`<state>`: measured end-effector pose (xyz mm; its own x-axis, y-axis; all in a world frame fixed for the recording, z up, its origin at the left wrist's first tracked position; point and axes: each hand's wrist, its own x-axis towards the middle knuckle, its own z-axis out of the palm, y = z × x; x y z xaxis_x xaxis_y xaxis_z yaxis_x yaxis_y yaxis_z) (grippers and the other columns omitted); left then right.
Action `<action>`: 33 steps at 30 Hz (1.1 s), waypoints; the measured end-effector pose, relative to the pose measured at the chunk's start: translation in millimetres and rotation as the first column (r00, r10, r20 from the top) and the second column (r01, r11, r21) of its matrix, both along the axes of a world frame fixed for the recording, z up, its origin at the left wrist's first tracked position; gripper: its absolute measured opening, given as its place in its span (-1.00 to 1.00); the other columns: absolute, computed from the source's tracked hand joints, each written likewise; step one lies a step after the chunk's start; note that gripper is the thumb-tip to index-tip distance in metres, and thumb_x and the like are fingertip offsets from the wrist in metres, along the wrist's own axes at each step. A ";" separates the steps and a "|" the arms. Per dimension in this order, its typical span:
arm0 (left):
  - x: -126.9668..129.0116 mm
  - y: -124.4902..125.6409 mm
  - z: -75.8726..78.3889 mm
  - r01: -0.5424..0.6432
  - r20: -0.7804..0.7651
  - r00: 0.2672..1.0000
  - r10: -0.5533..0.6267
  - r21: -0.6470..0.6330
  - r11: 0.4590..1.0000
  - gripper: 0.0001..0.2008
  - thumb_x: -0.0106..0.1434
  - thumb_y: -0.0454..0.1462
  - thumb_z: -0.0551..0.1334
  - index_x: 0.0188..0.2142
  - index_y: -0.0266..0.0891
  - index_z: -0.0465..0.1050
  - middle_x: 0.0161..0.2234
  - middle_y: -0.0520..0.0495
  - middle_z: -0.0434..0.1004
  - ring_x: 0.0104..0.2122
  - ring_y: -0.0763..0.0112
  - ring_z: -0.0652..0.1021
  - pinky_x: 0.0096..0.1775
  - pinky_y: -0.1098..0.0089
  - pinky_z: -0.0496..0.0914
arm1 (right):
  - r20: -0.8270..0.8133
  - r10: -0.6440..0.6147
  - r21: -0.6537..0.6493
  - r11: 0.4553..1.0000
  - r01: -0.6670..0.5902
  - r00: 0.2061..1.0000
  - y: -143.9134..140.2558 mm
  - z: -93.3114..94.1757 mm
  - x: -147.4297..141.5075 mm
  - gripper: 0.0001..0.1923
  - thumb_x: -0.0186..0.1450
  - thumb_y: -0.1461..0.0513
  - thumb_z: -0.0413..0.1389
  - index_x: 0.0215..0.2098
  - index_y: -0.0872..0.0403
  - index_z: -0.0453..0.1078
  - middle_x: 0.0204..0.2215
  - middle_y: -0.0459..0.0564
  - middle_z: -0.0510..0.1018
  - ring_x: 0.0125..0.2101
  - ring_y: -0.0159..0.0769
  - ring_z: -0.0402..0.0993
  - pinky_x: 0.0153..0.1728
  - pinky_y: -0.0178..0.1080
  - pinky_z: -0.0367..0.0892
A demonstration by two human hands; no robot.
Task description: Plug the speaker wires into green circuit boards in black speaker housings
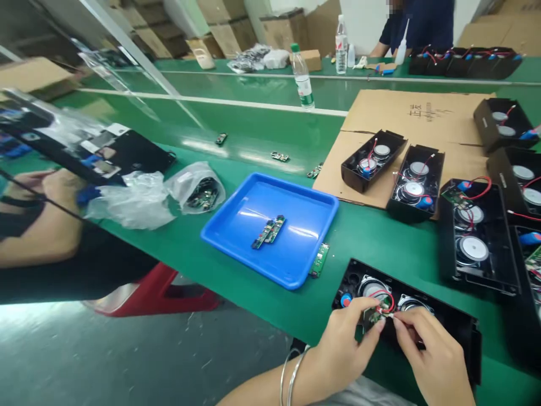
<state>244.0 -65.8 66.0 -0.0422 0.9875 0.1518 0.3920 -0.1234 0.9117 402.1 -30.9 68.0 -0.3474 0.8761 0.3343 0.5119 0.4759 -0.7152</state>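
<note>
My left hand pinches a small green circuit board between thumb and fingers. Beside it, my right hand grips a small white wire connector at the board's edge; whether it is plugged in I cannot tell. Red wires loop over the board. Both hands are above a black speaker housing with two round speakers and a blue cylindrical part at its left end. To the left, a blue tray bears two narrow circuit boards.
Another green board lies against the tray's right side. More speaker housings stand at right, some on a cardboard sheet. A bag of boards and a water bottle stand farther back. A co-worker's arm is at left.
</note>
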 end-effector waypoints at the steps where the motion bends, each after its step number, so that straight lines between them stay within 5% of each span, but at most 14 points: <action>1: 0.7 -0.3 -0.2 -0.016 0.012 1.000 0.016 -0.018 1.000 -0.78 0.24 -0.36 0.15 -0.11 -0.18 0.33 -0.26 -0.05 0.61 -0.33 0.38 0.61 -0.26 0.45 0.48 | -0.005 -0.043 -0.027 0.999 0.043 0.999 0.2 -0.6 2.9 -0.85 0.32 0.20 0.03 -0.38 0.00 0.39 -0.49 -0.08 0.51 -0.57 -0.36 0.45 -0.55 -0.38 0.39; 5: 2.1 -1.5 -1.5 -0.085 0.024 0.996 0.088 -0.116 0.990 -0.80 0.24 -0.32 0.16 -0.11 -0.17 0.34 -0.26 -0.05 0.61 -0.33 0.37 0.61 -0.30 0.45 0.48 | -0.073 -0.245 -0.273 0.937 0.217 0.967 -0.5 1.2 15.1 -0.82 0.31 0.14 0.04 -0.35 0.04 0.42 -0.55 -0.08 0.52 -0.62 -0.36 0.47 -0.58 -0.39 0.43; 10: -0.7 1.3 0.2 -0.087 0.005 0.996 0.089 -0.173 0.981 -0.82 0.23 -0.27 0.17 -0.14 -0.16 0.34 -0.28 -0.04 0.63 -0.40 0.36 0.62 -0.35 0.43 0.49 | -0.135 -0.296 -0.516 0.836 0.188 0.946 -2.5 8.3 17.4 -0.76 0.35 0.11 -0.03 -0.33 0.08 0.36 -0.60 -0.09 0.49 -0.65 -0.38 0.41 -0.63 -0.38 0.38; 18: -0.5 2.5 5.0 -0.061 0.013 0.998 0.063 -0.147 0.987 -0.80 0.22 -0.30 0.18 -0.13 -0.16 0.36 -0.22 -0.03 0.63 -0.30 0.35 0.63 -0.28 0.46 0.52 | 0.021 -0.047 -0.227 0.973 0.051 0.999 -6.8 15.2 -2.8 -0.80 0.38 0.27 -0.08 -0.35 0.07 0.35 -0.45 -0.06 0.46 -0.44 -0.38 0.39 -0.42 -0.36 0.33; 33: -4.7 5.1 -2.1 0.040 -0.180 0.984 -0.015 0.136 0.990 -0.83 0.30 -0.35 0.11 -0.11 -0.18 0.33 -0.26 -0.01 0.64 -0.34 0.44 0.64 -0.26 0.54 0.51 | 0.266 0.015 0.016 1.000 -0.020 0.964 -6.2 9.2 -8.4 -0.76 0.38 0.34 -0.10 -0.36 0.14 0.37 -0.49 -0.01 0.42 -0.49 -0.34 0.35 -0.47 -0.31 0.31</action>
